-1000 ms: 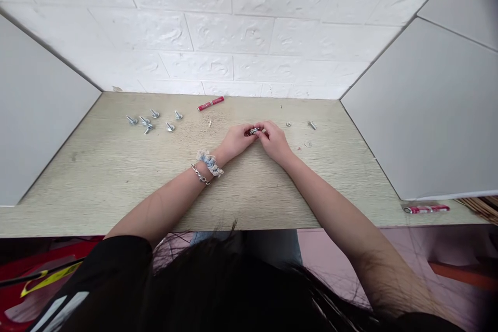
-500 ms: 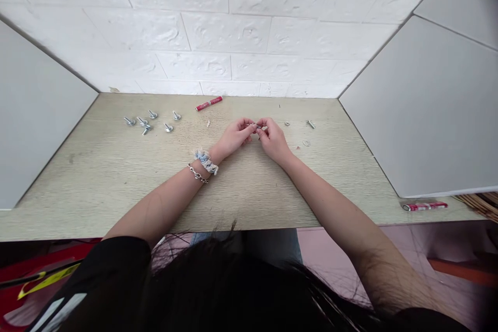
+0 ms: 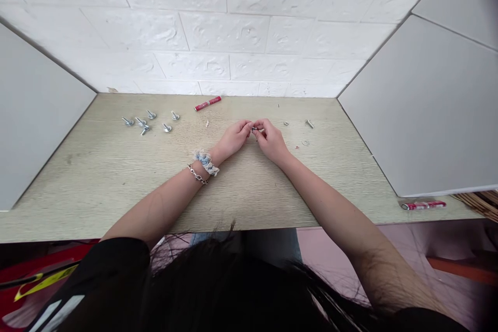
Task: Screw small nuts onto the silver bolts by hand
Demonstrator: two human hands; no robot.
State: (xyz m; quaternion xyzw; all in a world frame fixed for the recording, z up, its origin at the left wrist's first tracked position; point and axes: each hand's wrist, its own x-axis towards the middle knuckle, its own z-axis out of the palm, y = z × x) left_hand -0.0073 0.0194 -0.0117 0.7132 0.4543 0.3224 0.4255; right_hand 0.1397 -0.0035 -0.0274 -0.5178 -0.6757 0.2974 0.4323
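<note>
My left hand (image 3: 233,138) and my right hand (image 3: 270,140) meet at the middle of the pale wood-grain desk (image 3: 89,192). Their fingertips pinch a small metal fastener (image 3: 254,128) between them, and my fingers hide most of it. To the left lie several silver wing bolts (image 3: 151,114). To the right of my right hand are a small hex nut (image 3: 286,123), a short silver bolt (image 3: 309,124) and a thin washer (image 3: 305,142).
A red-and-white tube (image 3: 207,104) lies near the white brick-pattern wall (image 3: 225,31). Another (image 3: 423,205) sits at the desk's right front corner. Grey panels (image 3: 428,104) stand at both sides. A scrunchie (image 3: 206,163) and chain bracelet (image 3: 197,174) circle my left wrist.
My hands stay together on the small fastener, with only slight shifts of the fingers. The whole view has drifted a little, and the desk items sit slightly further left.
</note>
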